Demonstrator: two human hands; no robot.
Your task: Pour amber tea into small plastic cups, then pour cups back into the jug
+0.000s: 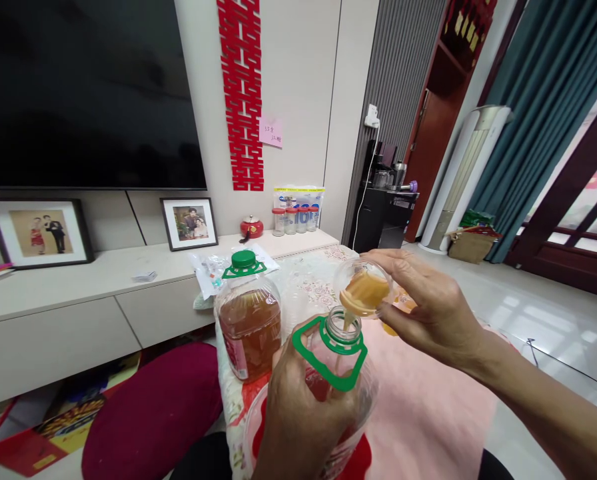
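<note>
My left hand [306, 423] is wrapped round the upper part of a clear plastic jug [366, 393], just under its green carry handle [346, 381]. The jug stands uncapped, its mouth facing up. Above that mouth, my right hand [426, 303] grips a small clear plastic cup [346, 272] tipped toward the left. Thick amber-yellow liquid [366, 293] in the cup runs over its lip in a thin stream into the jug's neck. To the left stands a second jug [251, 320], capped in green and partly filled with brown liquid. My left hand hides much of the held jug's body.
A pink cloth [428, 407] covers the near right of the table. Orange items [403, 300] sit partly hidden behind my right hand. Several red-lidded jars [291, 220] line the white cabinet [173, 273] beyond. A maroon round stool [153, 413] is at the left.
</note>
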